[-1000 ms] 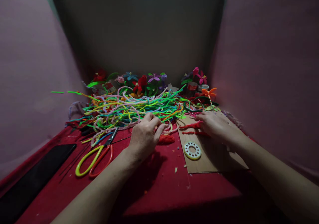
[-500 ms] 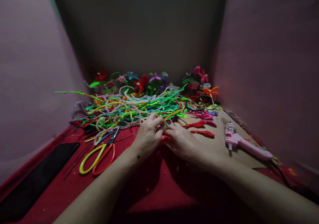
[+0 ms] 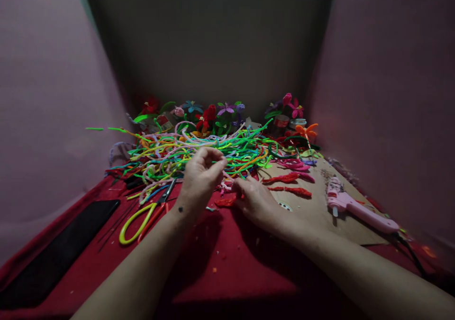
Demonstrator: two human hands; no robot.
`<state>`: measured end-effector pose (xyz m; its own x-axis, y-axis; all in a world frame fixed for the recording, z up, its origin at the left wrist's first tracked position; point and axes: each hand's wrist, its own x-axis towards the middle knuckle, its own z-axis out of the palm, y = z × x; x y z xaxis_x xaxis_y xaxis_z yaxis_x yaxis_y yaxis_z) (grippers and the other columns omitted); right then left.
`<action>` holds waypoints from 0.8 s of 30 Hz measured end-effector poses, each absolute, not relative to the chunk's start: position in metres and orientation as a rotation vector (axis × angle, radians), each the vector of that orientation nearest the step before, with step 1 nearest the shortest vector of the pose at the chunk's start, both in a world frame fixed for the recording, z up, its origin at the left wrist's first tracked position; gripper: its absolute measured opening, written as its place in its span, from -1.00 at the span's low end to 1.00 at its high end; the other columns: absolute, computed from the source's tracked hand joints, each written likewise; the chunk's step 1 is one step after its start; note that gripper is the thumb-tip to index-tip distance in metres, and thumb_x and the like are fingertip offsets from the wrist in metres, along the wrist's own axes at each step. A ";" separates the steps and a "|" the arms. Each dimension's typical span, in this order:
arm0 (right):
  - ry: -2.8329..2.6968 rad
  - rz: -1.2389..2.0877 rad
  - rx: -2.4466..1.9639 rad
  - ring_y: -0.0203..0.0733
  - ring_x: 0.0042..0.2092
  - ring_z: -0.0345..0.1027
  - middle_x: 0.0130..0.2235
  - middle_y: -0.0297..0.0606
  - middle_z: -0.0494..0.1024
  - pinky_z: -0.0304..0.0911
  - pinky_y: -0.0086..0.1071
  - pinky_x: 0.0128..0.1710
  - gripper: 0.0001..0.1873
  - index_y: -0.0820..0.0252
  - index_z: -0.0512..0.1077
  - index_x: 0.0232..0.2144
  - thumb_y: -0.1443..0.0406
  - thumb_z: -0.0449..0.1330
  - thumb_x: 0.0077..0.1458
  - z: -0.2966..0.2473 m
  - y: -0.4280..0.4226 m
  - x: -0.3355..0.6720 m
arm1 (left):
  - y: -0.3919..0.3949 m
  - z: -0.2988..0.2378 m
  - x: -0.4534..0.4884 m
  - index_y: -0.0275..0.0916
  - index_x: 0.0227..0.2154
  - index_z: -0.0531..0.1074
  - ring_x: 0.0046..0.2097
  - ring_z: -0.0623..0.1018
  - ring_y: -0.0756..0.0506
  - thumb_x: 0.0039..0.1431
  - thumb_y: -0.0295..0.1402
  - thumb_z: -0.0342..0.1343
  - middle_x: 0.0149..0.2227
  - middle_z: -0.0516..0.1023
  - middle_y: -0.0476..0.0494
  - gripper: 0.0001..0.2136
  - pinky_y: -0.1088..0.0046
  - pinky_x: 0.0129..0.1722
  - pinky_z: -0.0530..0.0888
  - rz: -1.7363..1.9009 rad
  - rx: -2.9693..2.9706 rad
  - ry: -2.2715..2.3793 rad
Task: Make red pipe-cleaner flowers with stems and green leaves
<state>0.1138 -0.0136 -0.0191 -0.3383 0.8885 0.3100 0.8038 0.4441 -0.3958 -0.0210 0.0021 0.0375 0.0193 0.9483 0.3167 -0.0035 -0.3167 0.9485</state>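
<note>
My left hand [image 3: 202, 175] is raised in front of the pile, thumb and fingertips pinched together; what they hold, if anything, is too small to make out. Lower and to the right, my right hand [image 3: 258, 201] is closed on a red fuzzy pipe cleaner piece [image 3: 225, 201], which sticks out to the left just above the red cloth [image 3: 227, 282]. Behind both hands lies a tangled pile of coloured pipe cleaners [image 3: 209, 144]. Two similar red pieces [image 3: 291, 191] rest to the right of my right hand. Scissors [image 3: 137, 223] with yellow and red handles lie left of my left wrist.
A pink glue gun [image 3: 355, 206] lies on a brown cardboard sheet [image 3: 316, 225] at right, its cord trailing off. At left is a flat black object [image 3: 60, 253]. Pipe cleaner flowers [image 3: 204, 116] and a jar [image 3: 297, 123] stand at the back, between pale side walls.
My hands were together over the red piece; my left hand has lifted up and to the left, away from it. My right hand keeps hold of the piece. The view has shifted slightly.
</note>
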 end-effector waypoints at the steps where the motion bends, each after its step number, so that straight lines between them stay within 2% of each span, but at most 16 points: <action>1: -2.207 0.249 -1.432 -0.20 -0.31 0.24 -0.34 -0.22 0.41 0.09 -0.41 -0.37 -0.75 0.18 0.30 -0.25 0.48 0.08 -0.04 -0.020 -0.013 0.114 | 0.004 0.040 -0.023 -0.24 -0.45 0.26 -0.67 0.22 0.14 -0.10 -0.42 0.14 -0.60 0.27 0.14 -0.84 0.62 -0.71 0.15 1.519 1.381 0.982; 5: -2.199 0.236 -1.393 -0.18 -0.28 0.23 -0.28 -0.18 0.39 0.14 -0.37 -0.32 -0.67 0.24 0.25 -0.18 0.47 0.08 -0.07 -0.023 -0.013 0.114 | 0.012 0.047 -0.035 -0.24 -0.51 0.21 -0.70 0.19 0.17 -0.06 -0.35 0.15 -0.60 0.28 0.13 -0.81 0.65 -0.74 0.11 1.668 1.215 0.852; 9: -2.192 0.232 -1.289 -0.12 -0.12 0.19 -0.13 -0.12 0.31 0.16 -0.30 -0.16 -0.53 0.24 0.20 -0.05 0.38 0.13 -0.08 -0.017 -0.017 0.117 | 0.018 0.039 -0.039 -0.27 -0.58 0.22 -0.72 0.18 0.18 -0.01 -0.32 0.14 -0.63 0.29 0.11 -0.79 0.67 -0.74 0.10 1.491 1.245 0.869; 13: -2.231 0.283 -1.270 -0.09 -0.13 0.18 -0.13 -0.15 0.28 0.17 -0.25 -0.16 -0.45 0.17 0.23 -0.03 0.21 0.21 -0.12 -0.015 -0.019 0.123 | 0.015 0.027 -0.031 -0.30 -0.56 0.29 -0.70 0.26 0.15 0.00 -0.35 0.12 -0.65 0.35 0.07 -0.84 0.65 -0.71 0.21 1.301 1.343 0.940; 15: -2.244 0.298 -1.241 -0.11 -0.17 0.21 -0.17 -0.18 0.32 0.16 -0.26 -0.19 -0.48 0.16 0.27 -0.07 0.23 0.23 -0.14 -0.018 -0.018 0.124 | 0.012 0.024 -0.024 -0.30 -0.55 0.30 -0.69 0.31 0.11 0.02 -0.35 0.10 -0.68 0.36 0.06 -0.85 0.61 -0.69 0.26 1.240 1.417 0.928; 19: -2.162 0.399 -1.114 -0.28 -0.35 0.24 -0.38 -0.34 0.40 0.11 -0.43 -0.35 -0.75 0.16 0.34 -0.30 0.47 0.09 -0.11 -0.026 -0.016 0.125 | 0.005 0.019 -0.016 -0.30 -0.54 0.29 -0.69 0.33 0.07 0.06 -0.36 0.04 -0.68 0.39 0.02 -0.85 0.57 -0.68 0.29 1.117 1.503 0.884; 24: -2.116 0.553 -1.073 -0.35 -0.46 0.21 -0.49 -0.38 0.39 0.08 -0.48 -0.42 -0.76 0.21 0.35 -0.46 0.55 -0.01 -0.16 -0.017 -0.024 0.125 | 0.004 0.015 -0.013 -0.31 -0.53 0.30 -0.65 0.34 0.09 -0.01 -0.45 0.07 -0.67 0.37 0.05 -0.93 0.59 -0.64 0.29 1.103 1.510 0.928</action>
